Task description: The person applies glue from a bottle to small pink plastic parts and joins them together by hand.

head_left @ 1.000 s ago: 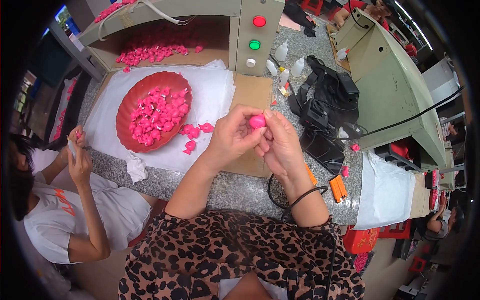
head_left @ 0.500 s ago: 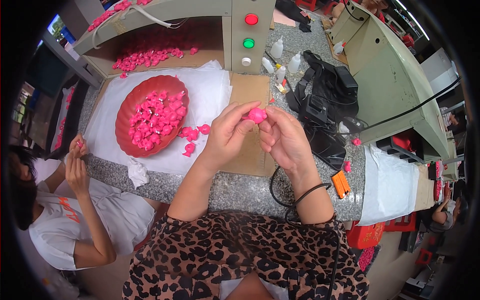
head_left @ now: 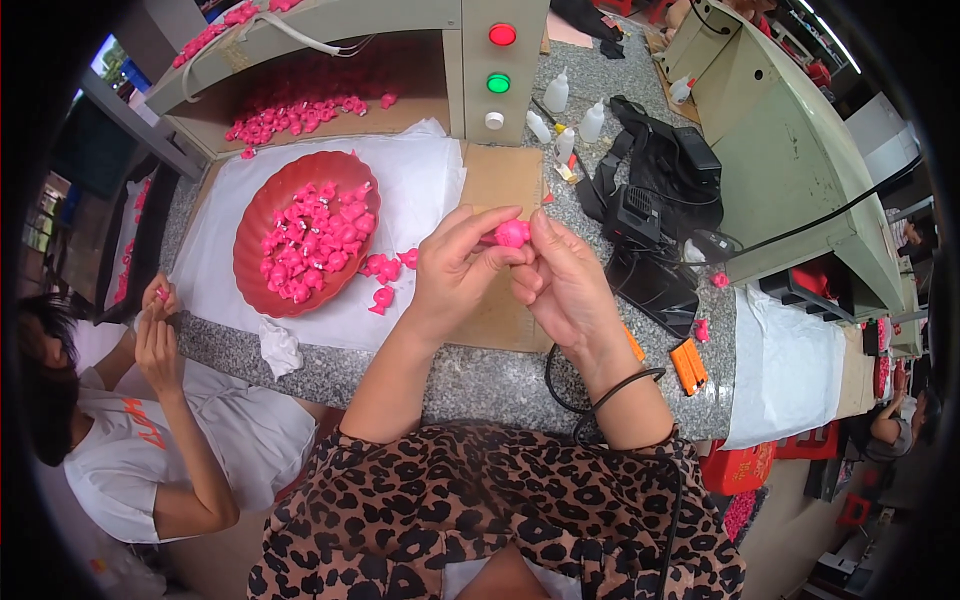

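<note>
Between my two hands is a small, rounded, glossy pink plastic piece [head_left: 513, 233]. My left hand [head_left: 458, 268] pinches it from the left with thumb and fingers. From the right, the thumb and fingertips of my right hand [head_left: 568, 280] close against the same piece. Left of my hands stands a red scalloped bowl [head_left: 250, 240] heaped with similar pink pieces [head_left: 318, 235]. Several loose pink pieces [head_left: 383, 298] lie on white paper [head_left: 410, 170] beside the bowl. Under my hands is a sheet of brown cardboard [head_left: 490, 320].
A grey machine housing [head_left: 480, 110] with lit buttons stands behind, pink pieces inside. Squeeze bottles [head_left: 591, 122], a black bag [head_left: 670, 180] and orange blocks [head_left: 688, 367] lie right. A black cable [head_left: 625, 382] crosses my right forearm. A co-worker [head_left: 180, 440] sits left, handling a pink piece.
My right thumb and fingers have shifted slightly around the pink piece, which has turned a little and moved slightly down. The whole view has shifted a little.
</note>
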A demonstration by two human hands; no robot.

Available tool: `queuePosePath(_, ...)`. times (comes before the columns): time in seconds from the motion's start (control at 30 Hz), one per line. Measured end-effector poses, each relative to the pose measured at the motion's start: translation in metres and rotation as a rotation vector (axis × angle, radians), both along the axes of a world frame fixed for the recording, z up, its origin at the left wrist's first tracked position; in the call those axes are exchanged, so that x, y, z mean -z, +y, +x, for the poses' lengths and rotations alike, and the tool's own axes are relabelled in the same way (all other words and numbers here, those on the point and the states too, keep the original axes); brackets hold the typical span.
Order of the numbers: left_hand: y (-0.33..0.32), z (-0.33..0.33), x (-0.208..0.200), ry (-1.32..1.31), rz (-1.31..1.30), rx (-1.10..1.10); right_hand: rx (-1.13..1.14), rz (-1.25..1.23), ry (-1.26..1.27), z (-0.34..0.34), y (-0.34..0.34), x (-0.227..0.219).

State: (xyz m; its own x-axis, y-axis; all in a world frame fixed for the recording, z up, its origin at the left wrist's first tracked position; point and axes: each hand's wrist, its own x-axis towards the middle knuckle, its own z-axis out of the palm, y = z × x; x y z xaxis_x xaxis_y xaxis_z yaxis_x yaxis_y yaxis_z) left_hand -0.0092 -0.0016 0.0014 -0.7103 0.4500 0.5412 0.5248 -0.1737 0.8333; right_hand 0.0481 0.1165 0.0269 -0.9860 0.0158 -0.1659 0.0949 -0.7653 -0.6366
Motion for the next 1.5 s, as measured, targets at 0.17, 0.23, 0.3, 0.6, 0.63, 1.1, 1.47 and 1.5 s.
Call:
queuePosePath(0.17, 0.0, 0.0, 0.001, -0.025, 0.019, -0.006, 0.007, -0.008, -0.012, 0.002, -0.003, -0.004)
queuePosePath(0.23, -0.001, -0.001, 0.003, 0.032, -0.015, -0.029, -0.006, -0.015, -0.015, 0.002, -0.003, -0.003)
queuePosePath(0.3, -0.003, -0.001, 0.003, 0.051, -0.035, -0.048, -0.006, -0.014, -0.018, 0.002, -0.005, -0.004)
queuePosePath(0.6, 0.0, 0.001, -0.001, 0.28, -0.064, -0.149, 0.049, 0.016, 0.016, 0.005, -0.006, -0.002)
queuePosePath(0.63, 0.0, 0.002, -0.002, 0.295, -0.078, -0.171, 0.068, 0.037, 0.031, 0.005, -0.006, -0.001)
queuePosePath(1.1, 0.006, 0.006, 0.0, 0.424, -0.09, -0.268, 0.118, 0.057, 0.057, 0.007, -0.009, 0.003)
queuePosePath(1.47, 0.007, 0.005, 0.001, 0.434, -0.085, -0.287, 0.125, 0.068, 0.068, 0.005, -0.01, 0.007)
queuePosePath(1.5, 0.007, 0.005, 0.002, 0.433, -0.094, -0.29, 0.127, 0.071, 0.062, 0.004, -0.01, 0.007)
